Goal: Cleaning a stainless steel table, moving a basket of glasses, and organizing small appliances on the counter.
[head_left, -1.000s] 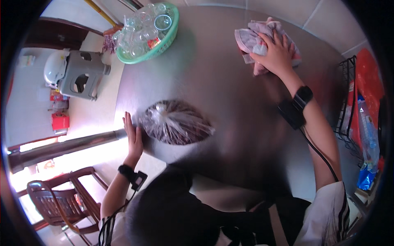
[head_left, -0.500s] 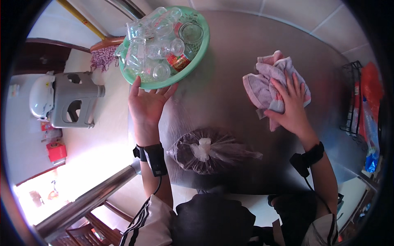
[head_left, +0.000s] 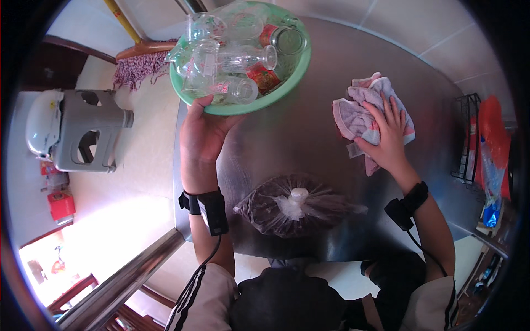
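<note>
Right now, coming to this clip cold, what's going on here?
A person's left hand holds the near edge of a green basket full of clear containers, thumb up at the rim; whether the basket is off the metal table I can't tell. The right hand lies spread on a crumpled cloth on the table. A tied plastic bag with dark contents sits nearer the person, between the forearms.

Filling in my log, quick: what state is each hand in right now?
Left hand: holding the green basket by its near rim, thumb on top.
Right hand: open, spread on the pink-and-grey cloth.
</note>
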`<state>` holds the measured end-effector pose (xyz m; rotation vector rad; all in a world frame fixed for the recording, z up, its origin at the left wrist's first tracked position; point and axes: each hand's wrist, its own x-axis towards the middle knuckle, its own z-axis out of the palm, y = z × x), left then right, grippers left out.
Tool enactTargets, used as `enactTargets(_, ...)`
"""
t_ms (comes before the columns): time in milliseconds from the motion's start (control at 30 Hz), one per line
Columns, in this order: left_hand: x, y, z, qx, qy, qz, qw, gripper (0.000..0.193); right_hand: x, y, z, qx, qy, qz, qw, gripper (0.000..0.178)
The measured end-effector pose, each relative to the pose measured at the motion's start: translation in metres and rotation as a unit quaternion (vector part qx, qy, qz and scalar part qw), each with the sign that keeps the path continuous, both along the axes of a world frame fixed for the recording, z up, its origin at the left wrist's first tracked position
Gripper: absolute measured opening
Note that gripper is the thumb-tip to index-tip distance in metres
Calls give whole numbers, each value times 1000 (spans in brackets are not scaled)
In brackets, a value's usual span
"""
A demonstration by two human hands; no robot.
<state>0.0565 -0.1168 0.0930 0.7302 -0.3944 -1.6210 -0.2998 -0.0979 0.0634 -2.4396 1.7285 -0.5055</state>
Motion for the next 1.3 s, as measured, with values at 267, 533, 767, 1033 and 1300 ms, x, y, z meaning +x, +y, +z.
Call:
enactTargets(267,-1,5,2,-16,-31,12,999,59,10,-3,-5,-17,-3,1,1000,65)
enactTargets(533,-6,3,4,18,4,-70,997,64,6,-5,-4,-37,-2,8,999,63)
enactTargets(767,-10,-8,6,18,33,-76,996,64,9,-6,-3,-40,-4,11,999,62)
enactTargets(1033,-17,-8,12,81,50,-2,995,64,10,-6,-3,-52,-1,3,999,62)
enactTargets(1300,-14,10,16,116,28,38,992,66,11,-6,-4,-54,-9,1,999,61)
